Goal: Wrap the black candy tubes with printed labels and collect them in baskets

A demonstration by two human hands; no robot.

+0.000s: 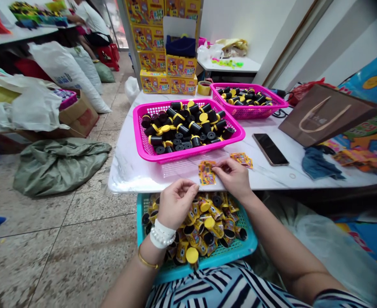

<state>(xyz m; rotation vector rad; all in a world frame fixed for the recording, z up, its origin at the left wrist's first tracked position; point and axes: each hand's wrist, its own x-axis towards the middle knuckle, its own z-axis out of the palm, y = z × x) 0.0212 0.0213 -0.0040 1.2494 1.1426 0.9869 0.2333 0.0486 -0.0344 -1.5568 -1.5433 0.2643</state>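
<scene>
Wrapper [206, 173]: held flat on marble surface [133, 171].
Right hand [233, 178]: fingers [216, 170] closed on wrapper's edge.
Left hand [176, 203]: fingers [193, 187] curled together above teal basket [236, 250]; any grip cannot be told.

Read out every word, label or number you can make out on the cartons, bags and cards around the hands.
Yellow cartons: large red lettering beside a cartoon figure, too blurred to read.
Brown paper bag: small pale mark near the top edge, too small to read.
White sack: blue print, too blurred and folded to read.
Printed card by the right hand: coloured print, too small to read.
Nothing can be quoted.
</scene>
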